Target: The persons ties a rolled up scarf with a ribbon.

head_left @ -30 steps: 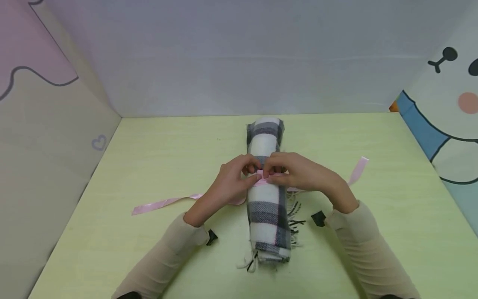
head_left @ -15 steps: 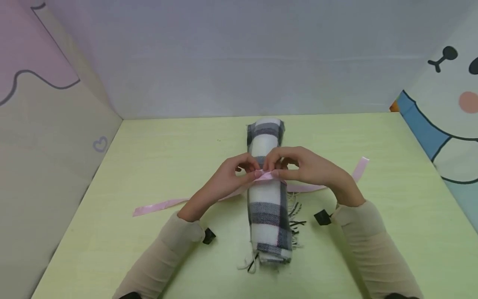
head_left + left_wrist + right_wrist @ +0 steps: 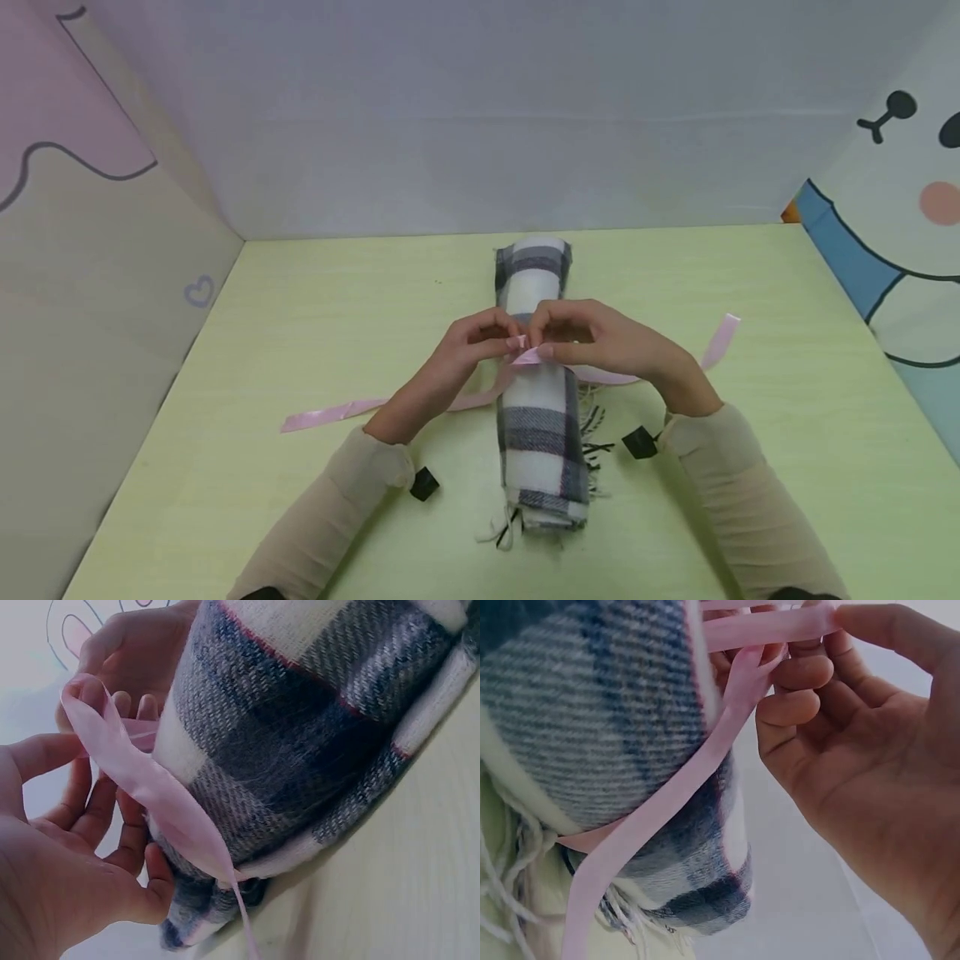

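Note:
A plaid scarf or blanket (image 3: 536,425) in white, grey and dark blue lies rolled up lengthwise, with fringe at its right side and near end. A pink ribbon (image 3: 476,401) runs round its middle, with loose tails out to both sides. Above the roll, my left hand (image 3: 465,354) pinches ribbon between thumb and fingers. My right hand (image 3: 618,337), close beside it, pinches another stretch. From the left wrist, the ribbon (image 3: 146,780) rises off the roll into the fingers in a fold. In the right wrist view, my thumb presses the ribbon (image 3: 765,628) against the fingers.
The roll rests on a pale yellow-green table (image 3: 360,308). A plain wall (image 3: 525,117) stands behind it, with printed cartoon panels left and right. Small black squares (image 3: 640,442) hang by both sleeve cuffs.
The left tail of the ribbon has slid a little to the right, toward the roll. My fingers have shifted slightly on the ribbon, and the held part now stands higher above the roll.

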The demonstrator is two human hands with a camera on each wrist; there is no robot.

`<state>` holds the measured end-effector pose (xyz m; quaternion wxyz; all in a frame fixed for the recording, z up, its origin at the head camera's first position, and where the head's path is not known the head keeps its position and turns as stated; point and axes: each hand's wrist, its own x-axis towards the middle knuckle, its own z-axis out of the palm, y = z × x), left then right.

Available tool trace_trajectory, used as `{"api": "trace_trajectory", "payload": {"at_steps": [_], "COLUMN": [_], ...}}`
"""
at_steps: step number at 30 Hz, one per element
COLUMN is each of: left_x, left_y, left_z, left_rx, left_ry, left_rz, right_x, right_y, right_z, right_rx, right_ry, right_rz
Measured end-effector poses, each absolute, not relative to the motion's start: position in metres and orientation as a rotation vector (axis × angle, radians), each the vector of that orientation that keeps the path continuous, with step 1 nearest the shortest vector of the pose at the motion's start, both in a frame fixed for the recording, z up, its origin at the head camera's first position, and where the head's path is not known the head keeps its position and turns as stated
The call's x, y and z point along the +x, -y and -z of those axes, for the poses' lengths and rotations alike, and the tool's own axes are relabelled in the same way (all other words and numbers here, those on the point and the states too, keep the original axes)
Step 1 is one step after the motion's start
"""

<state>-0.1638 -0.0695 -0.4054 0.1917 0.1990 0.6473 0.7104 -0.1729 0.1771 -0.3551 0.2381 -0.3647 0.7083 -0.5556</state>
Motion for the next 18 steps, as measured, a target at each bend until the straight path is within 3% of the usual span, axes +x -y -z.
{"api": "trace_trajectory", "payload": {"at_steps": [18], "left_x": [-0.1646], "left_y": [0.0695], "left_z": [0.409], "left_rx": [0.544], "left_ry": [-1.793], "left_rz": [-2.019], "right_x": [-0.1723], "right_y": [-0.1833], "right_z": [0.349], "right_rx": [-1.018], "right_ry": [-1.977], "right_rz": [1.432]}}
